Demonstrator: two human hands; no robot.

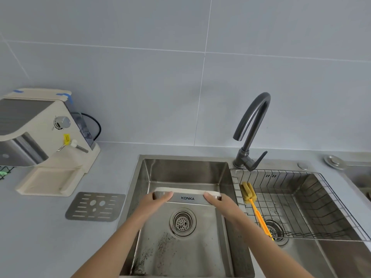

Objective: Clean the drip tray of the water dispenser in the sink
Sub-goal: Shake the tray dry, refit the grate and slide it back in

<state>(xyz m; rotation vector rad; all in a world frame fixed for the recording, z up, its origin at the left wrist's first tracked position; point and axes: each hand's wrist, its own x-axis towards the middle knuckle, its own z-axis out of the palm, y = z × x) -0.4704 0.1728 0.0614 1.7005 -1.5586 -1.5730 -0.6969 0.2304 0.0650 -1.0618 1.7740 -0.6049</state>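
Note:
The cream drip tray [187,194], with a grey front strip marked KONKA, is held level over the left basin of the steel sink [144,177]. My left hand [158,199] grips its left end and my right hand [215,199] grips its right end. The tray's perforated metal grate [95,206] lies flat on the counter to the left of the sink. The beige water dispenser [46,137] stands at the far left, its base slot bare.
A dark curved faucet [252,127] rises behind the divider, its spout over the divider. The right basin holds a wire rack [301,197] with a yellow sponge brush [253,201]. The left basin's drain strainer [182,221] sits below the tray, with dark specks on the floor.

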